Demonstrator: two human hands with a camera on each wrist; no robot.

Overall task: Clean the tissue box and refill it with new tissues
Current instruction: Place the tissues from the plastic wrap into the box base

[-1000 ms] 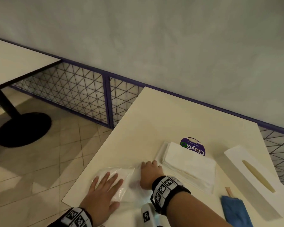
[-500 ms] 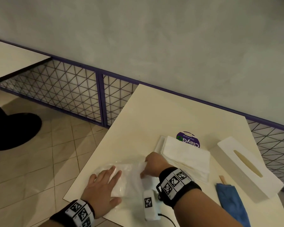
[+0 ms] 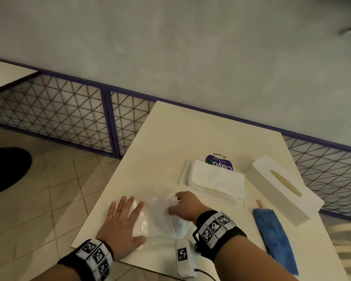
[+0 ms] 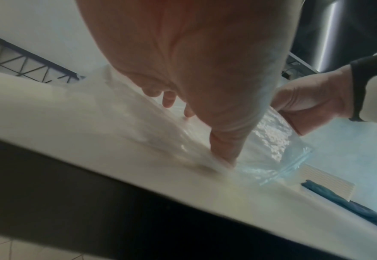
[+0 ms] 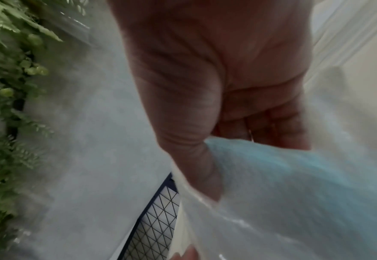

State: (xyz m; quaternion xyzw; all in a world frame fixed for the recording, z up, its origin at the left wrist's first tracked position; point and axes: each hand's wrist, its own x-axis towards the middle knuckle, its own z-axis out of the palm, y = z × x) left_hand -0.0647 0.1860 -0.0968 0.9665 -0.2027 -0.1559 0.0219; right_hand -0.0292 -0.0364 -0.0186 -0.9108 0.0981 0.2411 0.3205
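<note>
A clear plastic wrapper (image 3: pixel 160 218) lies crumpled at the table's near left corner. My left hand (image 3: pixel 123 224) lies flat on its left part with fingers spread and straight, pressing it down (image 4: pixel 225 137). My right hand (image 3: pixel 185 205) pinches the wrapper's right side and lifts it; the film (image 5: pixel 283 202) drapes over thumb and fingers. A stack of white tissues (image 3: pixel 215 181) sits on a white base tray behind the hands. The white tissue box (image 3: pixel 284 185) with an oval slot stands at the right.
A folded blue cloth (image 3: pixel 274 234) lies near the front right, a wooden stick (image 3: pixel 259 203) at its far end. A purple round label (image 3: pixel 219 162) pokes out behind the tissues. The beige table (image 3: pixel 190 134) meets a purple mesh fence (image 3: pixel 69 118) and grey wall.
My right hand has drawn the wrapper up and back toward me, bunching it. The left hand stays flat on the wrapper. The head view has shifted slightly.
</note>
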